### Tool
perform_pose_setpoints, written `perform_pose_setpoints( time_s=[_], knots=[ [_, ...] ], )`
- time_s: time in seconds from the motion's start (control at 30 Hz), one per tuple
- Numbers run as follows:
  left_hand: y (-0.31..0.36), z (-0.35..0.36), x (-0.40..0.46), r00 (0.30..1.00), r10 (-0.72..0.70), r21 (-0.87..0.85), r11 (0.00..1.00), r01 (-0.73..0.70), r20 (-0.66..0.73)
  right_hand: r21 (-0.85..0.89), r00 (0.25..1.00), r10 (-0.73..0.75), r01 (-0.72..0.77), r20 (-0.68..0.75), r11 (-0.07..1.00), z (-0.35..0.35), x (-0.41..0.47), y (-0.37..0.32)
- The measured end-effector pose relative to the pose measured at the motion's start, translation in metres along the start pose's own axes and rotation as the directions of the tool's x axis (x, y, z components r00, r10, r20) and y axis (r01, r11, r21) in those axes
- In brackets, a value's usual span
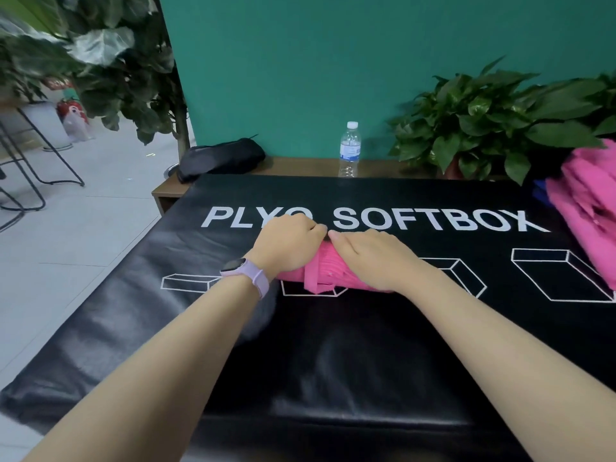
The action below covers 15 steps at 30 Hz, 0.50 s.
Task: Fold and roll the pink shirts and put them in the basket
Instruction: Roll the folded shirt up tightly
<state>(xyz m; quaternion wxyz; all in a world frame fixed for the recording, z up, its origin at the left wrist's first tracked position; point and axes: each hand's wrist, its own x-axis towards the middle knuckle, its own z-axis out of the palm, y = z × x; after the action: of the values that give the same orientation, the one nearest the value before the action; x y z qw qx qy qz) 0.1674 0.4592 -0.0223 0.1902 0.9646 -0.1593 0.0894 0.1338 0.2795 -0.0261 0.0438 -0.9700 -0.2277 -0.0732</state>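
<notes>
A pink shirt [321, 270], rolled into a short thick bundle, lies across the middle of the black padded box [333, 345]. My left hand [288, 243], a lilac watch on its wrist, curls over the roll's left half. My right hand [370, 256] lies over the right half with its fingers bent down the far side. The two hands nearly meet at the top of the roll and hide most of it. A pile of loose pink shirts [590, 208] sits at the box's right edge. No basket is in view.
A water bottle [349, 150] stands on the wooden ledge behind the box, with a black bag [220, 158] to its left and a potted plant [483, 125] to its right. A green wall rises behind. Stool legs [40, 155] stand on the tiled floor at left.
</notes>
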Motion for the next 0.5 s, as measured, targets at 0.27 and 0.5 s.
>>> perform_pose_setpoints(
  time_s=[0.27,0.5],
  knots=[
    [-0.008,0.002,0.046,0.979,-0.107,-0.330,0.930,0.159,0.172,0.003,0.984,-0.168,0.169,-0.067,0.986,-0.010,-0.002,0.008],
    [-0.017,0.008,0.054,0.998,-0.029,-0.449,0.892,0.051,0.056,0.066,0.994,-0.108,0.108,0.003,0.992,-0.006,0.012,0.018]
  ],
)
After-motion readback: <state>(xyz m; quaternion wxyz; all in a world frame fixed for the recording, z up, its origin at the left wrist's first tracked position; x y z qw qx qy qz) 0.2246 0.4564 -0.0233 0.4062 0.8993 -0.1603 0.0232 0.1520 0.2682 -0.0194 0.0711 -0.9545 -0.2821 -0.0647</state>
